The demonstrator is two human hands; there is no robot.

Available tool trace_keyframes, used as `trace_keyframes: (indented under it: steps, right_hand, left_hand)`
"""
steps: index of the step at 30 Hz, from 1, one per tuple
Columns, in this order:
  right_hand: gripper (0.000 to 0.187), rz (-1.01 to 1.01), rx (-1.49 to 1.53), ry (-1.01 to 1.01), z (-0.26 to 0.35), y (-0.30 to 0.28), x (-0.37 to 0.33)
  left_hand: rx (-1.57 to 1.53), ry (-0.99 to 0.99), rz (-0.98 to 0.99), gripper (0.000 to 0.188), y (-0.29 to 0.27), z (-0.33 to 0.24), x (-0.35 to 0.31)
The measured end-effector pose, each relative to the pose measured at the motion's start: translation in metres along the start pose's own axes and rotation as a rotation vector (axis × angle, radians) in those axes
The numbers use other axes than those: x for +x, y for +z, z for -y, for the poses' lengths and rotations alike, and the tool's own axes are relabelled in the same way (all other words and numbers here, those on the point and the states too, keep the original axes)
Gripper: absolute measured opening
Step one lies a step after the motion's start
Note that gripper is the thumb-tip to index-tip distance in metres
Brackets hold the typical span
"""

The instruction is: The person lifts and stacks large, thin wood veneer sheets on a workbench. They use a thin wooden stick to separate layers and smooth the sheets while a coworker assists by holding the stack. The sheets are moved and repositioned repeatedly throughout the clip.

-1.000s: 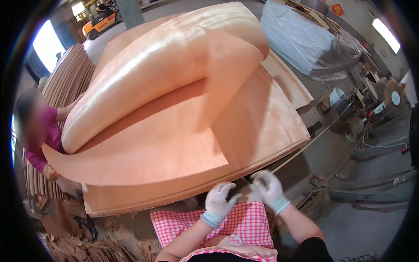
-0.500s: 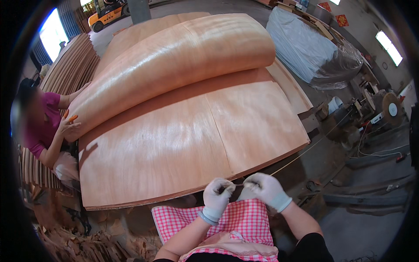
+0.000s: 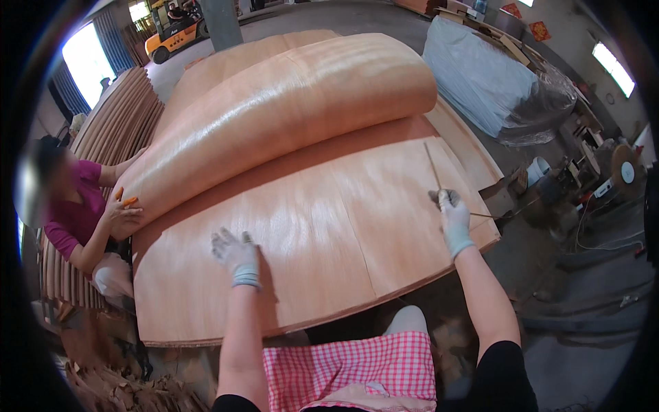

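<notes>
My left hand (image 3: 237,258), in a pale glove with its fingers spread, is over the flat part of a wide reddish-tan veneer sheet (image 3: 302,275). I cannot tell whether it presses on the surface. Farther right, my right hand (image 3: 453,218), also gloved, is closed on a thin brown strip (image 3: 432,165). One length of the strip slants up and away over the veneer; another stretch runs off past the right edge of the stack. A fine dark seam (image 3: 357,244) crosses the sheet between my hands. Beyond them lies the folded-back veneer roll (image 3: 295,103).
At the left, a co-worker's hand (image 3: 122,214) with orange fingertip covers rests by the roll's end. Stacked curved sheets (image 3: 120,117) stand behind that person. A plastic-covered pile (image 3: 480,75) and a machine wheel (image 3: 623,165) are at the right. Veneer scraps (image 3: 130,384) lie lower left.
My hands were together at the near edge, pinching the strip. The left has let go and moved forward and left; the right has carried the strip forward and right.
</notes>
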State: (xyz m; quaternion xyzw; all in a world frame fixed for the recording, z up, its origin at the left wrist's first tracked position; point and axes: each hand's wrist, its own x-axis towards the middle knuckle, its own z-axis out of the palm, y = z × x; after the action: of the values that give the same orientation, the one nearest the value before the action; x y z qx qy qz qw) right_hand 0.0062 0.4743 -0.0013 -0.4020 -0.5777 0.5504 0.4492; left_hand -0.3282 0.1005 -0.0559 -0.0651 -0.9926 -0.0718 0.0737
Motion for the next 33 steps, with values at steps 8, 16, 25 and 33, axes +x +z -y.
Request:
trace_keyframes:
  steps: [8, 16, 25, 33]
  right_hand:
    - [0.035, -0.192, -0.641, 0.021, -0.129, 0.022, 0.168]
    - [0.030, 0.163, -0.444, 0.119, -0.108, 0.151, 0.075]
    - [0.021, 0.292, -0.185, 0.173, -0.048, 0.124, 0.074]
    - [0.018, 0.737, -0.356, 0.404, -0.011, 0.152, 0.093]
  left_hand:
    - [0.007, 0.221, 0.189, 0.078, 0.039, -0.087, 0.055]
    - [-0.289, 0.501, 0.368, 0.098, 0.040, -0.232, -0.023]
    - [-0.251, 0.389, 0.443, 0.112, 0.032, -0.275, -0.035]
    - [-0.264, 0.642, 0.362, 0.090, 0.056, -0.268, -0.040]
